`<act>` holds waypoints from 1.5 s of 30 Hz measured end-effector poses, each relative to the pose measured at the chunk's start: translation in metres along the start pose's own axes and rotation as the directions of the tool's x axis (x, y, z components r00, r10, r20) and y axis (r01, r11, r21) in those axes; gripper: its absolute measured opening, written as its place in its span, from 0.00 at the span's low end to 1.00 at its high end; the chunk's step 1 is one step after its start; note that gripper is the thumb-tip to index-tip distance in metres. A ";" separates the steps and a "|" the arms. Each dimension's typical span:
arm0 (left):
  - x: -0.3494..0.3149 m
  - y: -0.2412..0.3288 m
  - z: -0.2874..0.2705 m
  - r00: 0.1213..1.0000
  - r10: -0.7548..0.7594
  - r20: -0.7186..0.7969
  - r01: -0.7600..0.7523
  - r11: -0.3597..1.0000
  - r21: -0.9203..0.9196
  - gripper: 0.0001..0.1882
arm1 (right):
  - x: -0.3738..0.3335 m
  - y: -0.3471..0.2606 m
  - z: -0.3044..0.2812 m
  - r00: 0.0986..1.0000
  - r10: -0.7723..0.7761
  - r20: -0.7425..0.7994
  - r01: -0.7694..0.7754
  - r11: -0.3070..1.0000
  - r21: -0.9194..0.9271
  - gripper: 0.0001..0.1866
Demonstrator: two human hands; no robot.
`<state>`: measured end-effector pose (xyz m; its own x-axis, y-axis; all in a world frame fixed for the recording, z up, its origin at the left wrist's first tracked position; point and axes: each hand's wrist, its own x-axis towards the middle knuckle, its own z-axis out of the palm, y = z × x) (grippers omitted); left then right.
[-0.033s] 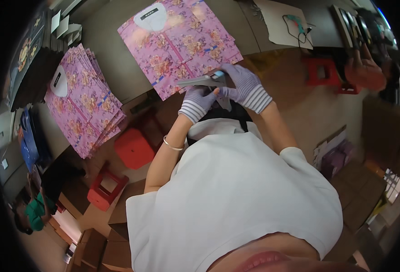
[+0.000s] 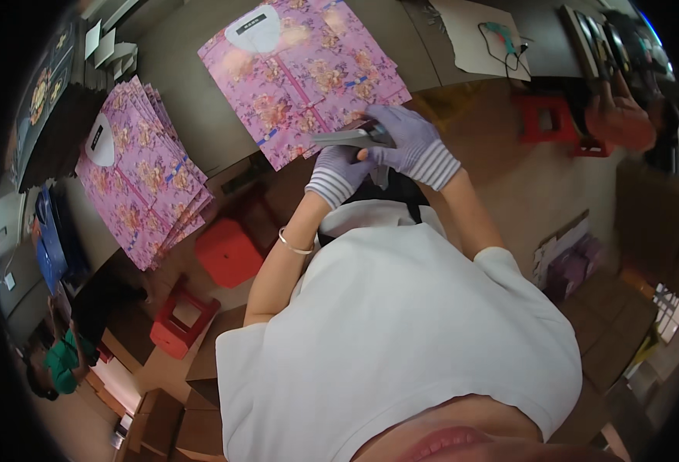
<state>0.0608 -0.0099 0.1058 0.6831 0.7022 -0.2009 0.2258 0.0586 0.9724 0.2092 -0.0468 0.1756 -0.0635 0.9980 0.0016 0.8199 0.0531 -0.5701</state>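
Both my hands wear lilac gloves with white-striped cuffs, and a bare thumb tip shows. Between them, over the table's front edge, is a grey stapler-like hand tool [image 2: 341, 138] with a long narrow jaw pointing left. My left hand [image 2: 335, 171] is closed round its lower part from below. My right hand [image 2: 410, 144] wraps its right end, fingers curled over the top. Parts of the tool are hidden by the gloves. Just beyond lies a stack of pink flowered flat pieces [image 2: 301, 77], each with a white rounded patch and a dark label.
More pink flowered pieces [image 2: 139, 177] lie fanned at the left. A dark stack [image 2: 55, 115] stands beyond them. On the right, a teal-handled corded tool [image 2: 500, 35] rests on cardboard [image 2: 466, 46]. Red stools [image 2: 228, 252] stand below; other people sit at both sides.
My right fingers have shifted on the tool, and its jaw has moved slightly right. A light blue spot near its top no longer shows.
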 end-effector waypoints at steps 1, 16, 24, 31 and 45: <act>0.002 -0.003 0.008 0.971 0.238 -0.032 -0.224 0.945 0.240 0.11 | 0.004 -0.002 0.003 0.998 -0.058 -0.015 0.059 0.997 0.041 0.30; 0.015 0.025 -0.023 0.876 -0.119 -0.467 -0.129 0.876 -0.465 0.09 | -0.017 0.230 -0.019 0.872 0.483 0.084 -0.220 0.232 0.948 0.13; 0.039 0.013 -0.001 0.778 -0.158 -0.608 -0.102 0.923 -0.371 0.13 | 0.100 0.379 -0.039 0.824 0.539 -0.174 -0.522 0.842 0.138 0.14; 0.047 0.030 0.032 0.690 -0.218 -0.690 -0.051 0.937 -0.346 0.11 | 0.157 0.392 -0.037 0.863 0.495 -0.105 -0.488 0.759 -0.431 0.15; 0.076 0.036 0.060 0.721 -0.225 -0.655 -0.175 0.856 -0.487 0.08 | 0.138 0.275 -0.097 0.990 0.052 -0.133 0.025 0.854 0.519 0.09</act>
<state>0.1631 0.0030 0.1184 -0.0134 0.9580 -0.2863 -0.2648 0.2727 0.9249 0.4812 0.1092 0.0990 0.0561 0.9951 0.0814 0.4037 0.0519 -0.9134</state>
